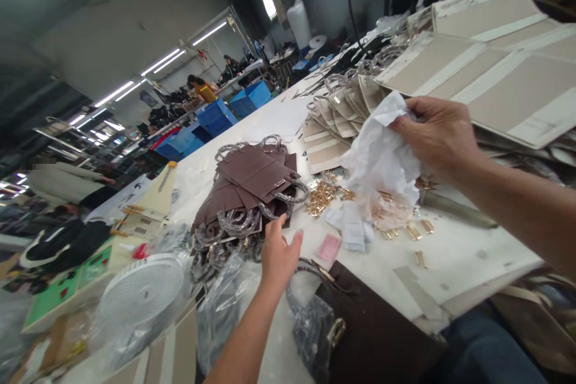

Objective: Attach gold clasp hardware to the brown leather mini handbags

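My right hand (438, 132) pinches a crumpled white sheet (382, 144), thin like tissue or plastic, which hangs over gold metal fittings on the table. My left hand (279, 252) is held out with thumb and forefinger apart and nothing between them. It is near a stack of brown bag panels (254, 177) whose handles are wrapped in clear plastic. Closest to me lies a dark brown bag piece (378, 330) with a wrapped handle and gold hardware. A pile of small gold fittings (321, 195) and a pink packet (329, 248) lie between the hands.
Beige bag panels (324, 147) are fanned out behind the white sheet, with larger beige panels (490, 72) stacked at the right. A white fan (141, 288) stands at the left. Blue bins (216, 118) and people are farther back.
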Demonstrator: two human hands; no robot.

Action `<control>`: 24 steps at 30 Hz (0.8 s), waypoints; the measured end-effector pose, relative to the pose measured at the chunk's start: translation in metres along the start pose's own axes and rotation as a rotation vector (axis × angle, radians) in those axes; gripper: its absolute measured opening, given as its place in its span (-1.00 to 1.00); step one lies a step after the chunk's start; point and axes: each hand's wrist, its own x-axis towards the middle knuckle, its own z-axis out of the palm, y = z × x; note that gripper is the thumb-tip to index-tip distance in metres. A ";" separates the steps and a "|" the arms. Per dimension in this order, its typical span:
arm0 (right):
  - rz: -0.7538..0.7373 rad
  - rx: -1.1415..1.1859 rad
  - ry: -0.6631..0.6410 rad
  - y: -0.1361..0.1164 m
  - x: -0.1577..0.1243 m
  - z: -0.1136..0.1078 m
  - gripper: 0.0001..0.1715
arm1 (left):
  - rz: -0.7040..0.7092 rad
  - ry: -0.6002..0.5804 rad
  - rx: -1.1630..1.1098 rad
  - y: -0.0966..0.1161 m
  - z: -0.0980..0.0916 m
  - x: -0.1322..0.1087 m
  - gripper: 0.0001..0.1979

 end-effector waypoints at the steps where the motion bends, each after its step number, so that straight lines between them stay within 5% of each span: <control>1: -0.006 -0.001 -0.001 -0.001 0.002 0.000 -0.59 | 0.117 0.013 0.124 0.004 0.004 -0.001 -0.48; 5: 0.064 0.022 -0.007 -0.003 0.007 0.004 -0.70 | 0.312 -0.173 0.391 0.033 0.041 -0.009 -0.63; 11: -0.086 -0.186 -0.346 0.017 -0.016 0.003 -0.72 | 0.318 -0.278 0.474 0.046 0.094 -0.011 -0.58; 16: -0.151 -0.208 -0.605 0.056 -0.072 -0.003 -0.73 | 0.170 -0.182 0.118 0.037 0.096 -0.011 -0.92; 21: -0.041 -0.157 -0.626 0.068 -0.101 -0.002 -0.64 | 0.064 -0.155 -0.155 0.052 0.096 -0.009 -0.92; 24: 0.031 -0.135 -0.711 0.055 -0.100 0.003 -0.36 | 0.023 -0.236 -0.316 0.072 0.095 -0.002 -0.76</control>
